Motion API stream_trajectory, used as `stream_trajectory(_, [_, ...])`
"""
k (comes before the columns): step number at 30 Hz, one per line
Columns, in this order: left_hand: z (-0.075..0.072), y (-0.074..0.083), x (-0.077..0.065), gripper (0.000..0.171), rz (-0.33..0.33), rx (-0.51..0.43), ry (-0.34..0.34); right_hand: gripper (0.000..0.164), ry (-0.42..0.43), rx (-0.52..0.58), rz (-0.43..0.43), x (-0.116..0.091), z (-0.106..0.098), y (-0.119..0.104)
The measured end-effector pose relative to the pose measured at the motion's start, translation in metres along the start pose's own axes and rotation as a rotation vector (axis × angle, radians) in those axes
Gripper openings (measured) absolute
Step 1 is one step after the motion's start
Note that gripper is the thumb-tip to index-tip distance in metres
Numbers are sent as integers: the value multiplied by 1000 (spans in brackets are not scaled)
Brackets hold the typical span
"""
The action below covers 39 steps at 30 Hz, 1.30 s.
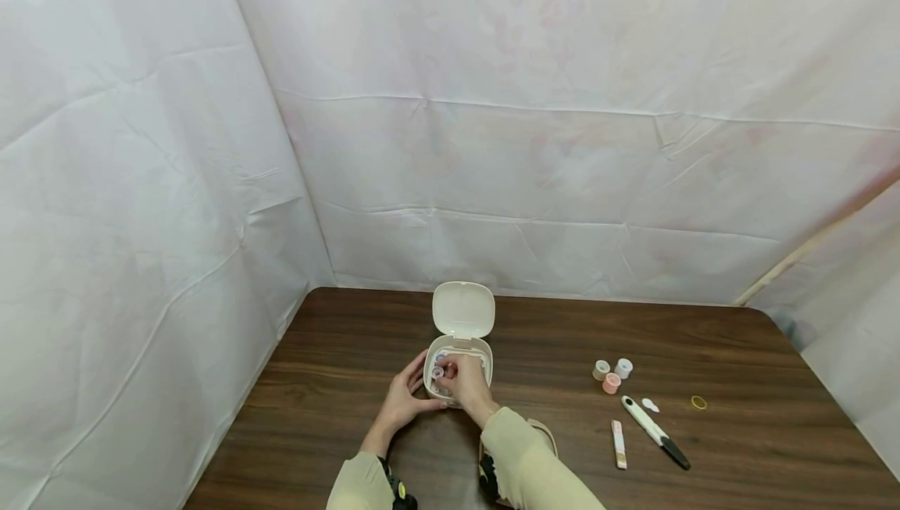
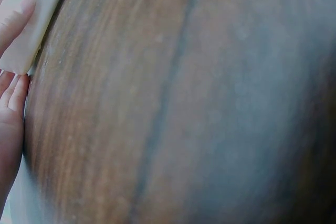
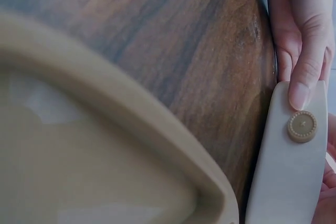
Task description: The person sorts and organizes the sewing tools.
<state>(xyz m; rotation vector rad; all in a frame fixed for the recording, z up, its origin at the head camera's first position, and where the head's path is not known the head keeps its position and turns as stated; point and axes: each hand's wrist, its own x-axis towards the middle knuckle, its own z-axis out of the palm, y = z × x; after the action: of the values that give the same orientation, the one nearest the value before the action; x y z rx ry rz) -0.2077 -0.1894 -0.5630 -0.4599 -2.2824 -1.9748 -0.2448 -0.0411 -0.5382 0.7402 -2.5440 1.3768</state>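
Observation:
A cream box [image 1: 490,365] stands on the table with its hinged lid [image 1: 464,309] raised at the back. My left hand [image 1: 404,401] grips its front left corner, fingers along the side and thumb on the front. In the right wrist view, that thumb lies just beside a round button-like catch [image 3: 303,126] on the box front. My right hand [image 1: 467,383] reaches over the box and pinches a small pale thread spool [image 1: 437,372] at the left of the inside. Other small items lie in the box, partly covered by this hand.
A beige tray-like piece [image 1: 551,436] lies under my right forearm. To the right stand cream [image 1: 601,370], white [image 1: 623,368] and pink [image 1: 612,383] spools. Near them are a white-and-black stick [image 1: 655,432], a slim pink-and-white packet [image 1: 619,444], small white pieces [image 1: 650,404] and a yellow ring [image 1: 699,402].

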Motion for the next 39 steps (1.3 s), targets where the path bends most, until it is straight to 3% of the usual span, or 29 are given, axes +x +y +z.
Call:
stream_trajectory(3, [-1, -11, 1, 91, 33, 17, 8, 18, 3, 2, 1, 0, 0, 0])
stream_trajectory(10, [-2, -22, 0, 89, 199, 34, 1, 17, 0, -6, -12, -2, -2, -1])
stream_trajectory(13, [-2, -21, 1, 90, 168, 35, 1, 18, 3, -9, -19, -2, -3, -1])
stream_trajectory(16, [-2, -17, 1, 92, 93, 43, 2, 18, 4, -15, -23, -2, -3, -1])
stream_trajectory(21, [1, 1, 0, 91, 21, -1, -2, 18, -4, -20, -20, -2, -4, -1])
stream_trajectory(25, [2, 10, -2, 91, -5, -8, -4, 19, -3, -18, -22, -2, -4, -1])
stream_trajectory(39, [2, 6, -2, 93, -31, 5, 15, 14, 47, 30, -14, -5, -13, -4])
